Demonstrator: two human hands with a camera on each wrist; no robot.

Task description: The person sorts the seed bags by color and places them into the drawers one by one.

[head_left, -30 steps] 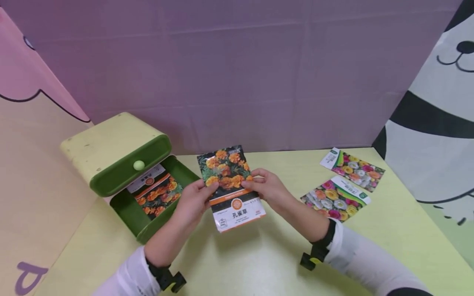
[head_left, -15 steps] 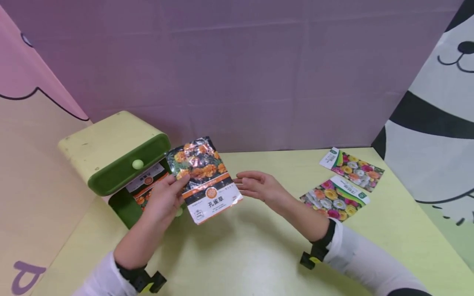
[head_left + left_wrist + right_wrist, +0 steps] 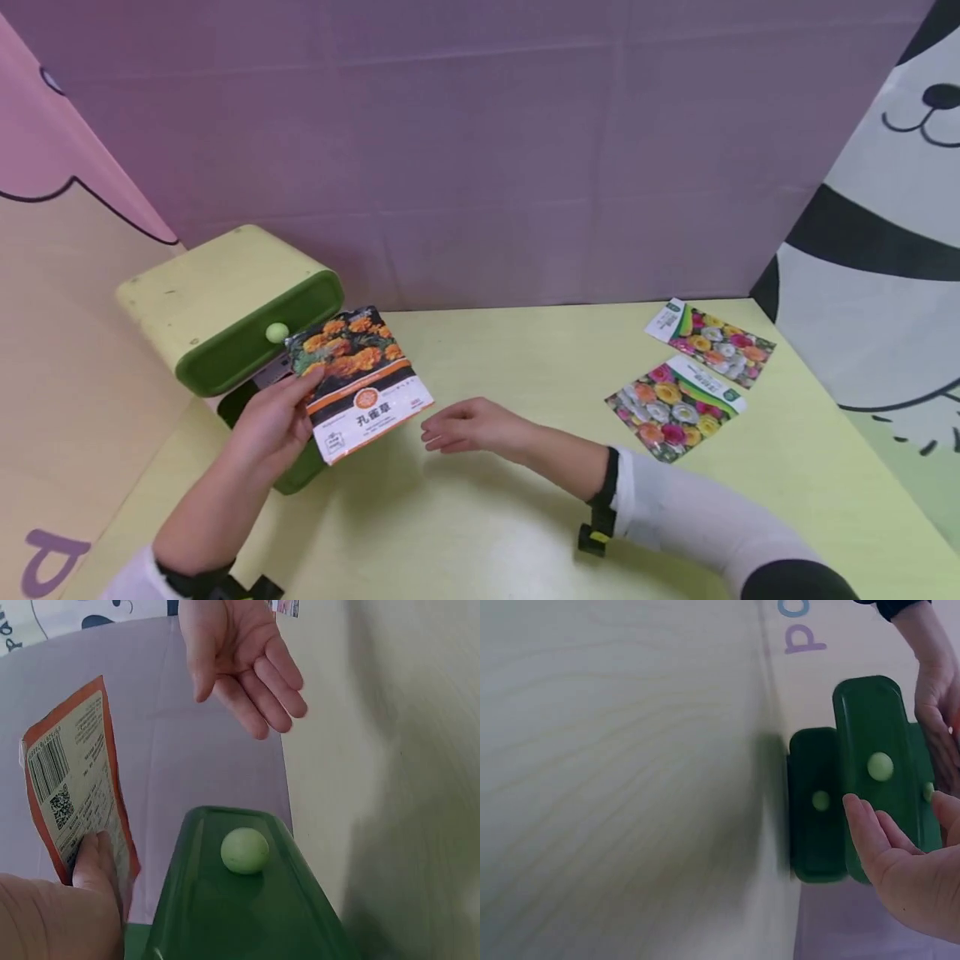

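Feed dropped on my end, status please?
Left hand grips orange marigold seed packet above open green drawer. Right hand open, empty, over yellow table. Nothing blocking the drawer.

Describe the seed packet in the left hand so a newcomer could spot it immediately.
Start at the green drawer box at the table's left end. The marigold packet is held just in front by the left hand. It alone shows orange blooms; the two packets lying at right show mixed colours.

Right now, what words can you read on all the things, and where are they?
"孔雀草": on the white band of the orange flower packet held by the left hand.
Its small print, and the barcode side in the left wrist view: too small to read.
The two flower packets on the table: print too small to read.
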